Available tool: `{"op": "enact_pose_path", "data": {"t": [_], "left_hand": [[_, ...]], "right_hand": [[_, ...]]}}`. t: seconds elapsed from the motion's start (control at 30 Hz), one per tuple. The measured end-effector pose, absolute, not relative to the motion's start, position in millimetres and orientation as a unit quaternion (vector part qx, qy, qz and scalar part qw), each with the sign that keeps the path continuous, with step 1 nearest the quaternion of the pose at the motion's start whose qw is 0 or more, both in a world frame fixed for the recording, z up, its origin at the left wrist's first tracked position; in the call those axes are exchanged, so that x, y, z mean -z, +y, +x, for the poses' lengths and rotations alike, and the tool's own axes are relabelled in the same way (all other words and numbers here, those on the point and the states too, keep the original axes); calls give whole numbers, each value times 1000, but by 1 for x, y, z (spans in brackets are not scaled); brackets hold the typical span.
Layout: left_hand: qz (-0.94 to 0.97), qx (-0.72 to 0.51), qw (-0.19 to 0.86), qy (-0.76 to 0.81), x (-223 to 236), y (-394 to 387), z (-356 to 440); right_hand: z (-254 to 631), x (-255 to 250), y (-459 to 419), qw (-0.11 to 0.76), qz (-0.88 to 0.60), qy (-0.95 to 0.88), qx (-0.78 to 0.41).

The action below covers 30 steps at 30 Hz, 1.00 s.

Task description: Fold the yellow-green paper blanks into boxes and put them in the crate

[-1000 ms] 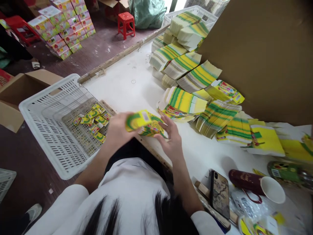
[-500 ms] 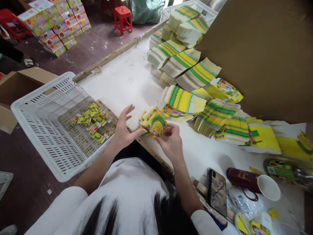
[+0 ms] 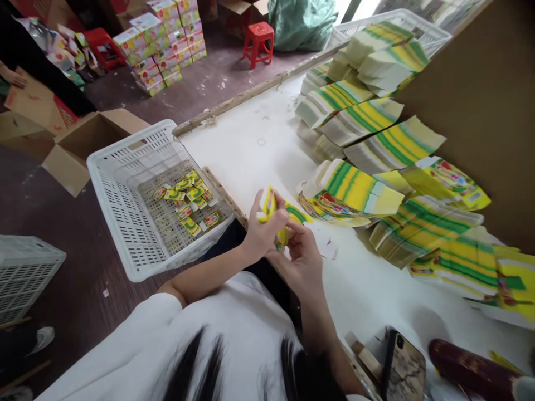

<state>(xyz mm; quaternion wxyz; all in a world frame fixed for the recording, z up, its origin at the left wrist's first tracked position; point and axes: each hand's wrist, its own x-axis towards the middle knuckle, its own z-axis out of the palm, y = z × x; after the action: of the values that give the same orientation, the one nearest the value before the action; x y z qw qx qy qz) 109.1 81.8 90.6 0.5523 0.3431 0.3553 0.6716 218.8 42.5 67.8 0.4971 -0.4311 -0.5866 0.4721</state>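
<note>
Near the table's front edge, my left hand (image 3: 263, 231) is closed on a small yellow-and-green paper carton (image 3: 270, 205), its thumb across the front. My right hand (image 3: 304, 260) grips the same carton from the other side, fingers curled against its lower part. The carton is partly folded, and my fingers hide much of it. Just behind my hands, flat printed carton blanks (image 3: 297, 212) lie on the white table (image 3: 238, 150). Left of my hands, a white plastic basket (image 3: 121, 223) holds several small folded cartons (image 3: 194, 192).
Stacks of flat carton blanks (image 3: 388, 150) line the table's right side beside a brown board (image 3: 472, 111). A phone (image 3: 403, 365) and a maroon mug (image 3: 472, 367) lie at lower right. An open cardboard box (image 3: 96, 136) and a red stool (image 3: 258, 44) are on the floor.
My left hand, open and apart from the carton before, has closed on it. The carton has been lifted and turned between both hands. The camera view has swung left.
</note>
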Motion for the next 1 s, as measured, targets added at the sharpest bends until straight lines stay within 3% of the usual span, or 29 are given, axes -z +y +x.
{"op": "enact_pose_path", "data": {"t": [0.2,0.27,0.37,0.43,0.5,0.6,0.7,0.83,0.9,1.0], "left_hand": [[439,-634,515,375,-72,79,89],[481,-623,474,395,-74,80,78],[589,-610,330,415,-90,80,62],[684,-527,233,448,-103,79,57],[767,-376,214,474,-110,80,57],[794,-245,255,494,-105,80,68],[797,-290,243,470,-90,79,80],[839,-344,192,376,-76,76,88],[853,-333,171,364,-74,75,88],[854,-296,184,386,-75,75,84]], "right_hand": [[242,-69,48,537,-479,-601,-347],[253,-70,51,537,-488,-640,-252],[264,-72,58,510,-513,-689,-52],[265,-74,60,465,-494,-734,40],[261,-75,59,436,-445,-781,50],[251,-75,57,507,-450,-735,-20],[246,-75,58,587,-495,-592,-245],[248,-75,65,462,-381,-471,-648],[250,-73,69,405,-339,-452,-719],[250,-64,69,406,-352,-462,-705]]}}
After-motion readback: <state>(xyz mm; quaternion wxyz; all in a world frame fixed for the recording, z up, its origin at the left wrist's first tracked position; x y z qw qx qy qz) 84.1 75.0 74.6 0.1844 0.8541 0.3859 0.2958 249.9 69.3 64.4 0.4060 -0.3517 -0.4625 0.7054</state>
